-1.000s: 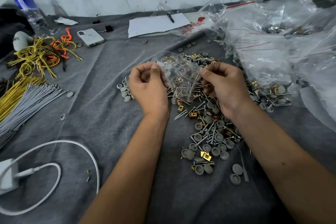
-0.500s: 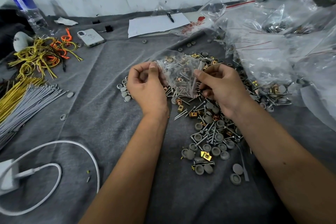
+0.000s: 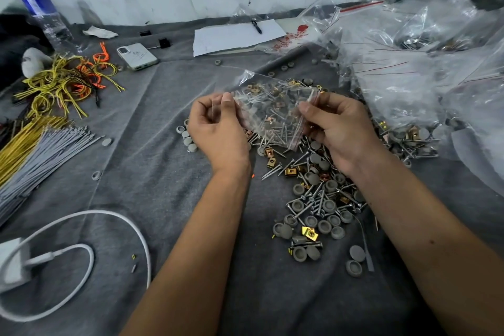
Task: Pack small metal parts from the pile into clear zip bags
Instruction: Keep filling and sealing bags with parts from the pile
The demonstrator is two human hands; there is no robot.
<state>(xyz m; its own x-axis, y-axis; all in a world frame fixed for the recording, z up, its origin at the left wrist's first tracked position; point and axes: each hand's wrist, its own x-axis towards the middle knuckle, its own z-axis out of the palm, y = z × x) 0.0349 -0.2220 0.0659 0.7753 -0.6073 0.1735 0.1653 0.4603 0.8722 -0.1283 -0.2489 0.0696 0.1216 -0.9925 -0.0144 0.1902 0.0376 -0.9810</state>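
A clear zip bag (image 3: 268, 109) is held above the grey cloth, tilted, its red-lined zip edge running down the right side. Screws, brass clips and grey caps show through it. My left hand (image 3: 218, 128) pinches the bag's left edge between thumb and fingers. My right hand (image 3: 335, 128) pinches the zip edge on the right. Under and in front of the bag lies the pile of loose parts (image 3: 316, 204): screws, grey round caps and gold square clips.
A heap of clear bags (image 3: 414, 63) fills the right side. Yellow and orange wires (image 3: 62, 82), grey ties (image 3: 35, 161), a phone (image 3: 137, 56), a water bottle (image 3: 46, 22), paper with a pen (image 3: 234, 35) and a white charger cable (image 3: 81, 248) lie around.
Both hands have turned the bag flatter and spread it wider. My right hand slid along the zip edge toward the right.
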